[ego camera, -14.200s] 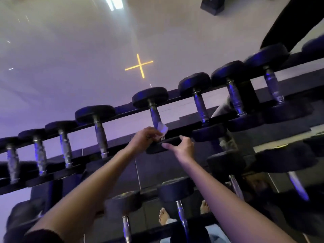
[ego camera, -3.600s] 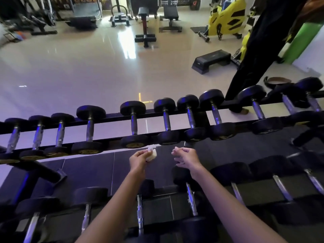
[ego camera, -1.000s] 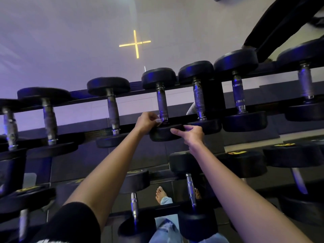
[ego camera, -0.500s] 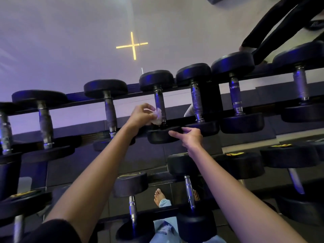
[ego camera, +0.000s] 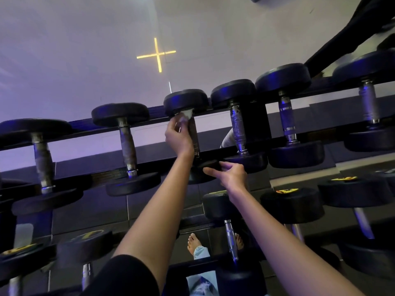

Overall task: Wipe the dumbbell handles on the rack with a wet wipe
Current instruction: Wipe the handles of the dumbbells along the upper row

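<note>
Currently left hand (ego camera: 178, 138) pinches wet wipe (ego camera: 185, 114) against dumbbell handle (ego camera: 194, 133), far end. Right hand (ego camera: 232, 174) grips its near head (ego camera: 206, 165).

The wet wipe (ego camera: 185, 115) is white. The dumbbell (ego camera: 185, 100) it touches has matt black heads with a blue-violet sheen, like the other dumbbells (ego camera: 282, 79) along the rack (ego camera: 156, 113), whose rails are black too. The handles (ego camera: 127, 144) are dull silver-grey, mottled with a fine knurled pattern. Lower dumbbell ends carry yellow labels (ego camera: 286, 190). The floor (ego camera: 85, 50) is pale grey washed with lilac, marked with a yellow cross (ego camera: 157, 54). The sleeve (ego camera: 128, 276) is black; the jeans (ego camera: 201, 285) pale blue.
</note>
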